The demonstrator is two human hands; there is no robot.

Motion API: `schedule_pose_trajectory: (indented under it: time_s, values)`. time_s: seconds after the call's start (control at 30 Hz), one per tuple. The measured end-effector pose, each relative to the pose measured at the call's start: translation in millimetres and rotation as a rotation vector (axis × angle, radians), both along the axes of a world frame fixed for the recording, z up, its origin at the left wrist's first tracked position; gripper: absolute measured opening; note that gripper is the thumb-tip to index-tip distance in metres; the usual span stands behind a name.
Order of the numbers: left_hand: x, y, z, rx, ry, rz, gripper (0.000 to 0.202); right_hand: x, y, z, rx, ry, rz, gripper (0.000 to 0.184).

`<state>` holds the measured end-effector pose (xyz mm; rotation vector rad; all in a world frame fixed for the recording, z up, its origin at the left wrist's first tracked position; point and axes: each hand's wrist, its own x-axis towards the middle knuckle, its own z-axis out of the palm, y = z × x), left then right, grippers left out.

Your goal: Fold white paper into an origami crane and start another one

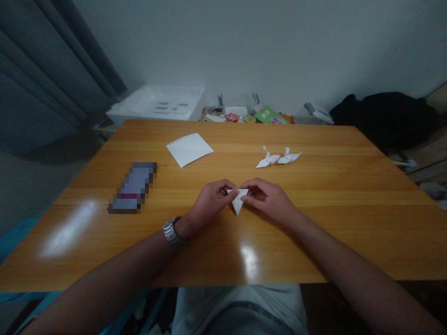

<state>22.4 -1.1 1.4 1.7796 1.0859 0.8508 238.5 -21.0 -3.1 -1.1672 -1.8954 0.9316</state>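
Observation:
A small folded white paper piece (238, 201), shaped like a downward triangle, lies on the wooden table (314, 223) between my hands. My left hand (209, 202), with a metal watch at its wrist, pinches the paper's upper left corner. My right hand (268, 197) pinches its upper right corner. Both hands rest on the tabletop, fingers curled onto the paper.
Two finished white paper cranes (278, 158) sit behind my right hand. A flat white sheet (189, 149) lies at the back left, a blurred dark object (133, 187) at the left. Beyond the table's far edge stand a white bin (157, 104), clutter and a black bag (384, 118).

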Motion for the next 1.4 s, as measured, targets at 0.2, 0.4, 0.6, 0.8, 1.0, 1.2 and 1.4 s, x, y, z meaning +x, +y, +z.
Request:
schedule_pose_trajectory:
  time_s: [0.2,0.4,0.6,0.8,1.0,1.2,1.4]
  values:
    - [0.0,0.6,-5.8,-0.004,0.015,0.003,0.024,1.6,1.2,-1.9,0.088,-0.049,0.009,0.022]
    - [-3.5,-0.5,-6.2,0.212,0.204,-0.055,0.018,3.0,4.5,-1.8,0.084,-0.126,0.0,0.016]
    - [-7.0,3.5,-11.7,0.335,0.299,-0.127,0.022,5.9,8.9,-7.0,0.012,-0.143,0.004,0.017]
    - [-6.7,6.9,-19.9,0.359,0.362,-0.158,0.025,5.2,10.4,-8.9,0.006,-0.191,0.009,0.015]
    - [-6.1,6.1,-22.1,0.379,0.396,-0.125,0.021,1.8,11.4,-8.5,0.122,-0.236,-0.008,0.007]
    - [-7.0,6.8,-25.7,0.426,0.404,-0.166,0.023,0.7,13.9,-12.1,0.176,-0.257,-0.051,0.01]
    - [-7.2,7.2,-28.1,0.447,0.432,-0.16,0.03,2.5,16.4,-17.9,0.154,-0.247,-0.072,0.007]
